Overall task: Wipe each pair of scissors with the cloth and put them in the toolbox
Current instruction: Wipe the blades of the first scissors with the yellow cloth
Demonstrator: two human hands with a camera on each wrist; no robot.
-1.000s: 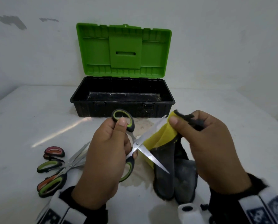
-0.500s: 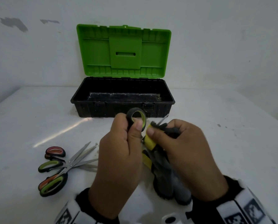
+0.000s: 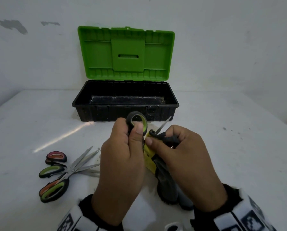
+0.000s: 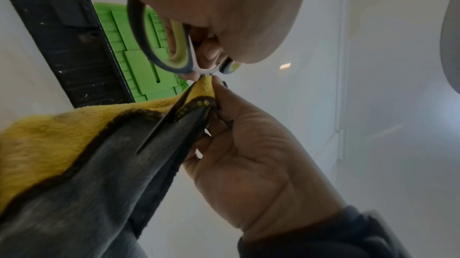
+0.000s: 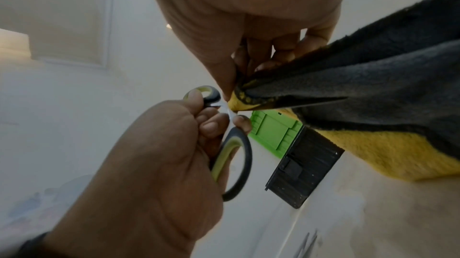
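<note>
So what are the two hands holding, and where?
The left hand grips the green-handled scissors by the handle loops; the right hand pinches the yellow-and-grey cloth round the blades.

toolbox (image 3: 125, 112) mouth: open, lid (image 3: 126, 52) upright behind
worktop (image 3: 231, 147) right: bare
left: scissors pile (image 3: 62, 172) blocks

In the head view the cloth (image 3: 167, 184) and the right hand (image 3: 186, 165) cover most of the held scissors' blades, leaving only a tip (image 3: 164, 125), while the left hand (image 3: 122, 165) hides the spare scissors' (image 3: 67, 170) blade ends.
</note>
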